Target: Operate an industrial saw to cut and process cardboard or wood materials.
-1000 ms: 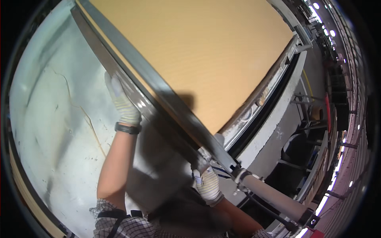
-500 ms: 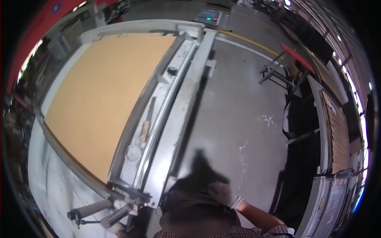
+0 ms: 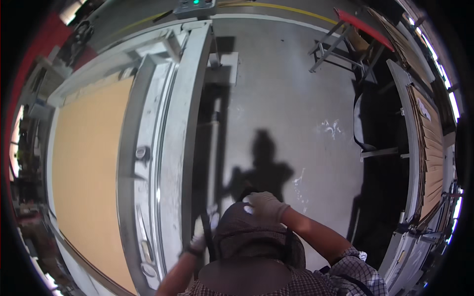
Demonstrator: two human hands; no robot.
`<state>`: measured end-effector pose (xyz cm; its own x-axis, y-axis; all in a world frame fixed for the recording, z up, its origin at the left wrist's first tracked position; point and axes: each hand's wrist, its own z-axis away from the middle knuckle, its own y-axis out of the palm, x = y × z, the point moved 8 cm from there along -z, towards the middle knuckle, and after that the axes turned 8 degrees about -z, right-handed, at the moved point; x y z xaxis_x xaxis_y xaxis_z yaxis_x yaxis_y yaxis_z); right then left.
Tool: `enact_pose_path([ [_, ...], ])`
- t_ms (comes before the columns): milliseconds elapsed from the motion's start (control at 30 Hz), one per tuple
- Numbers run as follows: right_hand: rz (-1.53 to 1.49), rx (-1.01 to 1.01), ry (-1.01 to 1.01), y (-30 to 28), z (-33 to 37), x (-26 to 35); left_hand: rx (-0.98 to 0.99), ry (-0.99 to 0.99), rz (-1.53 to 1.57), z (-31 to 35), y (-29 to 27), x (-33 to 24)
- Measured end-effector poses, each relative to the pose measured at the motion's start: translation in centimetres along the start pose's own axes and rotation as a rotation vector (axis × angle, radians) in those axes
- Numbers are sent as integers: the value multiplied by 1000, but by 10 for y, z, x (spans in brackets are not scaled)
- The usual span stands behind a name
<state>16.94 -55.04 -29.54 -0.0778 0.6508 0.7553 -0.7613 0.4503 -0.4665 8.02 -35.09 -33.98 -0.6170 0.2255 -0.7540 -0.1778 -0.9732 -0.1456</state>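
Note:
My right hand (image 3: 266, 206), in a white glove, is at the front of a dark cap (image 3: 237, 229). Its fingers are bent together beside a small dark part there; what they grip is hidden. Left of the cap is my left hand (image 3: 198, 234), also gloved. A dark strap (image 3: 208, 237) passes in front of it and its fingers are mostly covered. Nearest to that hand runs the pale metal rail (image 3: 180, 148) of a large machine bed. A tan sheet (image 3: 89, 163) lies flat on the bed.
In the rail's channel sit a black knob (image 3: 142, 153), a tool with a wooden handle (image 3: 146, 250) and a tape-like ring (image 3: 148, 270). A control box (image 3: 195, 7) with a green light is at the far end. Stacked brown cardboard (image 3: 430, 153) and a red-topped stand (image 3: 364, 30) are right.
The view has swung so the bed lies further left and more upright. My right hand has risen along the cap's front. My left hand has come up beside the cap.

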Motion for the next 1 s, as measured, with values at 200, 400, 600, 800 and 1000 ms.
enact_pose_path([
  [200,-117,-18,335,-75,-61,-148,-423,909,-1103,-176,-61,-267],
  [400,-265,13,324,-132,-204,-279,-310,676,-1447,-332,-72,-390],
  [600,-276,137,639,-138,-435,-429,-462,529,-1265,-435,-107,-455],
  [800,-540,133,634,-131,-676,-489,-686,-11,-1366,-456,-137,-471],
  [1000,-971,-3,596,-105,-885,-467,-626,-42,-1299,-551,-131,-482],
])
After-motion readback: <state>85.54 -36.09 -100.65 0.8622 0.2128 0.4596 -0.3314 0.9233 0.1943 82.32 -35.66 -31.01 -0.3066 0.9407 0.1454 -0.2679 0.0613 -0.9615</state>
